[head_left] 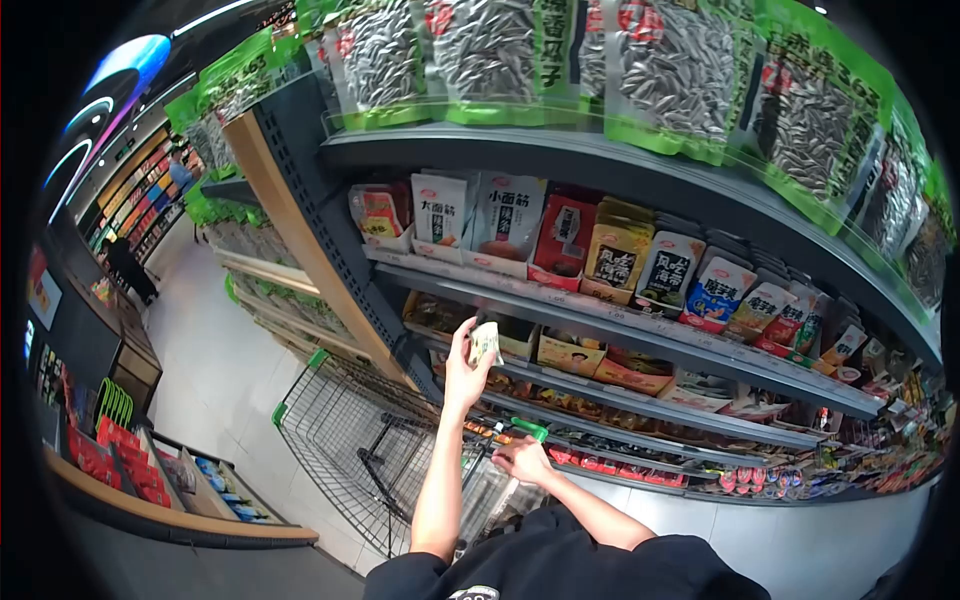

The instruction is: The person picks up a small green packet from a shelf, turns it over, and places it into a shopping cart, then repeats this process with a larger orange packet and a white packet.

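Raised in front of the lower shelf, my left hand (466, 372) is closed on a small pale yellow packet (484, 343). A shelf box with a dark opening lies just behind it. Lower and to the right, my right hand (523, 460) is closed at the handle of the shopping cart (350, 440), beside its green end piece (529, 429). The wire basket of the cart stretches to the left below the shelf. Above my left hand, a row of snack pouches, among them a white pouch (438, 208) and a red pouch (565, 240), stands on the middle shelf (600, 303).
Large green and silver seed bags (680, 75) line the top shelf. A wooden shelf post (310, 240) rises left of the cart. At the lower left is a display bin (180, 522) with red packets. A person in dark clothes (128, 270) stands far down the aisle.
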A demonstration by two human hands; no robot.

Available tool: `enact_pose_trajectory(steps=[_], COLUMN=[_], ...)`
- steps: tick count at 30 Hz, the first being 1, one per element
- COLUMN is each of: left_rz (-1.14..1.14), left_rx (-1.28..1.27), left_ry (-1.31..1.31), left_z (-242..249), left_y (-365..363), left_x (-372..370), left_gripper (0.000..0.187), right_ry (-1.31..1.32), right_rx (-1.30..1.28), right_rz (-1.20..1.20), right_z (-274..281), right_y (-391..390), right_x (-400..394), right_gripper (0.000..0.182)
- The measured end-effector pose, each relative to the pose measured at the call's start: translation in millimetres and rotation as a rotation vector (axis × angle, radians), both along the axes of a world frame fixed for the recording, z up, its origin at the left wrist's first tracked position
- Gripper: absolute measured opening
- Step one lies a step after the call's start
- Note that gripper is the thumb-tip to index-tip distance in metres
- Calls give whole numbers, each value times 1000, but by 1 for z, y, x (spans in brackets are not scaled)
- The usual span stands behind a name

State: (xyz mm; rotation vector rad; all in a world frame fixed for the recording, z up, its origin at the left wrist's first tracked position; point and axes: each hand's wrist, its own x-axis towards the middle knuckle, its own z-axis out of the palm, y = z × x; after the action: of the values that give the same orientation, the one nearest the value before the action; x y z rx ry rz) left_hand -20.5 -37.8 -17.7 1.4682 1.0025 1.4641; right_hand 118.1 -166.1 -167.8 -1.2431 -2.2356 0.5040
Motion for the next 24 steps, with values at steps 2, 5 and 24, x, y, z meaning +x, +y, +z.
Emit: enact_pose_trajectory(steps=[2, 5, 24], left_rz=[-75, -62, -298], left_rx=[-159, -200, -313], left_ry=[-275, -382, 24], left_z=[-18, -59, -45], left_y=[-37, -70, -96], left_x=[-13, -27, -57], left_gripper=[77, 80, 74], right_ry=[63, 488, 943], right_rx=[-140, -686, -882], right_rz=[-75, -201, -12], right_z=[-12, 3, 78], right_y=[4, 21, 50], right_x=[-2, -8, -13], right_gripper=[22, 32, 30])
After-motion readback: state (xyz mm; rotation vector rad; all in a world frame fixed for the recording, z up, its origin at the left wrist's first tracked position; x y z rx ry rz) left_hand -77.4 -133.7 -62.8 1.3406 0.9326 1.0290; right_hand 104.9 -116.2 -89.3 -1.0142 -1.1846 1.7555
